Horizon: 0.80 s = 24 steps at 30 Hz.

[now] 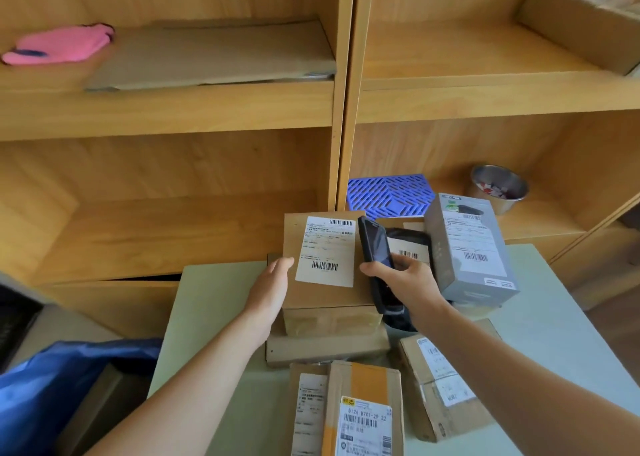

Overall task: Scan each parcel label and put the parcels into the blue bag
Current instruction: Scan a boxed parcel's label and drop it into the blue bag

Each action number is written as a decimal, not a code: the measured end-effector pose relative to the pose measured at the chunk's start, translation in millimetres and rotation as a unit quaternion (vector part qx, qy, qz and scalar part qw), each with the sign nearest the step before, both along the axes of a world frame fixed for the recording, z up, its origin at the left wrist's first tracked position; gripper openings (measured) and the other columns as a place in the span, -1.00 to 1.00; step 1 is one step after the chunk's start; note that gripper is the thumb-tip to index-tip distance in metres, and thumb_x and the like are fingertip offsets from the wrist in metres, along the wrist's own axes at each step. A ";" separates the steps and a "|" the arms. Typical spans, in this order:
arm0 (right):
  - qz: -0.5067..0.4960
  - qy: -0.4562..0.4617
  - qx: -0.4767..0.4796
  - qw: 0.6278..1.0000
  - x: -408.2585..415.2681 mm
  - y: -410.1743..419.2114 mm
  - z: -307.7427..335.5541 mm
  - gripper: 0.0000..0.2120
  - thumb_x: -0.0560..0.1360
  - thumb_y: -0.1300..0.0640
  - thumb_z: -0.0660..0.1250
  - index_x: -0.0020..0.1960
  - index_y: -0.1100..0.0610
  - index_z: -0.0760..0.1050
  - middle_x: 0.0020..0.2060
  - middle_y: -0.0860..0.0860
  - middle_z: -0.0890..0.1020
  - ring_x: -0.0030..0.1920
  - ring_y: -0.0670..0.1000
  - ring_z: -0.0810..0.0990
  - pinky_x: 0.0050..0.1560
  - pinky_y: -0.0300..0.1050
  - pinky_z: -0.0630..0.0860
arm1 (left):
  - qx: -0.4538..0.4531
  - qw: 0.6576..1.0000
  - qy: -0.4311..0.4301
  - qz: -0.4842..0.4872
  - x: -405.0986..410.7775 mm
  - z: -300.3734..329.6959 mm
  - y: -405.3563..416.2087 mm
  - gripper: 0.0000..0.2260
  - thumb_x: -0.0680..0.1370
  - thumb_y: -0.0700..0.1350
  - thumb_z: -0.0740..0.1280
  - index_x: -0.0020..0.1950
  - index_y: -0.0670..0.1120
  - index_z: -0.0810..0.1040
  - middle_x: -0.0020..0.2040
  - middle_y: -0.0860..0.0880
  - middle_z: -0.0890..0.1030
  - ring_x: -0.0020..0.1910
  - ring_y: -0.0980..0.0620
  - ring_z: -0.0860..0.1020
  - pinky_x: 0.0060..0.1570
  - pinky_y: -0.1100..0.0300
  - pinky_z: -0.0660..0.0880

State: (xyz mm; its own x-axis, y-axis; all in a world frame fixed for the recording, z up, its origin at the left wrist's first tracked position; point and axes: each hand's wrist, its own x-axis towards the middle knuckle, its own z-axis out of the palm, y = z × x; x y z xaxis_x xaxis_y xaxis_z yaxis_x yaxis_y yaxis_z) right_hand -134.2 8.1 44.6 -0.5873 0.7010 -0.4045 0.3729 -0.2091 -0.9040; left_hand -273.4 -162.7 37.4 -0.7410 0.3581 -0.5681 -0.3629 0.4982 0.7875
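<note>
Left hand: the left hand [273,282] is lying with straight fingers against the left edge of the brown box [322,272], touching it beside the white label [327,251].
Right hand: the right hand [403,279] is gripping a black scanner [375,248], thumb and fingers curling round its lower body, the device tilting toward the label.
Brown box: it is sitting on top of a stack, label face up, with barcodes showing near the label's top right and bottom.
Stack: under the brown box a taped box [329,320] is resting on a flat cardboard parcel [325,348], all on the tabletop [214,303].
Grey box: a grey carton [471,248] with its own label is leaning just right of the scanner, near the right hand.
Black parcel: a dark parcel [410,244] with a barcode is lying behind the scanner, partly hidden.
Near parcels: a box with orange tape [363,410] is lying at the near edge, touching a slimmer parcel [310,407] on its left; another brown box [440,386] is sitting to the right, under the right forearm.
Blue bag: the blue bag [52,386] is sitting low at the left, beside the tabletop, well apart from both hands; a brown shape is showing at its mouth, but what it is cannot be told.
Shelves: a wooden shelf unit [343,92] is standing behind the tabletop, holding a pink cloth [62,45], flat cardboard [214,54], a blue plastic grid [391,192] and a metal bowl [498,185].
</note>
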 end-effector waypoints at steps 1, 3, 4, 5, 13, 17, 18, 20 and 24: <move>0.002 0.002 0.003 1.000 0.4 -2.8 1.6 -0.69 0.36 0.05 0.62 0.03 0.00 0.58 -0.01 -0.02 0.69 -0.02 -0.04 0.65 -0.17 -0.22 0.56 | -0.001 1.000 0.000 0.006 0.4 1.5 -5.4 -0.56 0.52 0.25 0.13 0.31 0.12 0.48 0.35 0.02 0.52 0.29 -0.03 0.47 0.35 -0.09 0.35; 0.015 0.008 0.010 1.000 -1.4 -12.2 7.4 -0.63 0.37 0.05 0.62 0.11 0.06 0.60 0.01 -0.01 0.70 -0.01 -0.02 0.66 -0.14 -0.20 0.59 | 0.001 1.000 0.005 0.028 1.8 6.6 -17.9 -0.57 0.51 0.24 0.13 0.29 0.11 0.49 0.32 0.02 0.53 0.28 -0.04 0.48 0.34 -0.10 0.36; 0.028 0.013 0.012 0.999 -4.0 -20.0 10.8 -0.61 0.37 0.05 0.61 0.13 0.07 0.59 0.01 -0.01 0.69 0.00 -0.03 0.66 -0.13 -0.19 0.59 | 0.004 0.999 0.011 0.039 2.4 10.0 -27.0 -0.58 0.53 0.22 0.13 0.29 0.11 0.49 0.31 0.02 0.54 0.28 -0.04 0.49 0.34 -0.10 0.37; 0.041 0.020 0.017 0.999 -7.7 -28.5 13.1 -0.61 0.37 0.05 0.61 0.13 0.04 0.56 0.00 -0.04 0.68 0.00 -0.04 0.64 -0.14 -0.21 0.57 | 0.001 0.999 0.016 0.048 2.3 14.1 -36.7 -0.59 0.54 0.21 0.13 0.30 0.10 0.49 0.31 0.01 0.54 0.27 -0.04 0.49 0.34 -0.10 0.38; 0.151 0.035 0.034 0.987 -61.2 -123.5 29.5 -0.54 0.36 0.01 0.62 0.13 -0.04 0.46 -0.09 -0.15 0.59 -0.11 -0.13 0.58 -0.26 -0.28 0.48 | -0.006 0.986 0.027 0.162 -18.4 33.1 -148.8 -0.49 0.48 0.28 0.13 0.33 0.08 0.50 0.29 0.01 0.56 0.26 -0.09 0.51 0.31 -0.10 0.40; 0.189 0.018 0.047 0.981 -91.5 -185.1 30.0 -0.59 0.34 0.01 0.63 0.09 -0.02 0.53 -0.07 -0.10 0.65 -0.12 -0.11 0.61 -0.26 -0.23 0.51 | 0.009 0.977 0.027 0.212 -35.0 36.7 -220.0 -0.50 0.47 0.26 0.14 0.30 0.07 0.53 0.29 0.01 0.57 0.27 -0.08 0.51 0.33 -0.09 0.39; 0.192 0.016 0.047 0.980 -99.5 -199.8 29.0 -0.58 0.33 0.01 0.63 0.11 0.01 0.55 -0.08 -0.09 0.66 -0.13 -0.10 0.62 -0.25 -0.22 0.53 | 0.015 0.976 0.026 0.216 -39.8 36.3 -237.2 -0.48 0.45 0.28 0.14 0.30 0.08 0.54 0.30 0.02 0.57 0.27 -0.07 0.51 0.33 -0.09 0.39; 0.198 0.014 0.046 0.979 -118.1 -235.2 26.9 -0.57 0.32 0.03 0.64 0.13 0.04 0.58 -0.09 -0.07 0.69 -0.14 -0.06 0.66 -0.25 -0.19 0.54 | 0.013 0.972 0.024 0.233 -49.2 37.8 -276.0 -0.47 0.42 0.30 0.14 0.30 0.11 0.54 0.28 0.05 0.56 0.27 -0.05 0.51 0.34 -0.09 0.39; 0.232 0.009 0.040 0.972 -152.6 -304.9 20.7 -0.59 0.31 0.02 0.64 0.09 -0.01 0.59 -0.06 -0.08 0.69 -0.09 -0.05 0.68 -0.20 -0.16 0.56 | 0.005 0.962 0.036 0.271 -66.7 32.0 -348.5 -0.51 0.46 0.27 0.12 0.30 0.13 0.53 0.30 0.03 0.55 0.29 -0.04 0.49 0.33 -0.09 0.39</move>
State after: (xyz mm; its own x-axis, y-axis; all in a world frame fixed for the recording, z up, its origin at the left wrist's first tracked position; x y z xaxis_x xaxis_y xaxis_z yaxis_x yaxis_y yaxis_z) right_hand -286.7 -296.9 65.3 -0.8541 0.3876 -0.3469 0.3945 0.0482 -0.9176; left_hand -340.0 -511.2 69.4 -0.8580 -0.0856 -0.5064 -0.5109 0.2433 0.8245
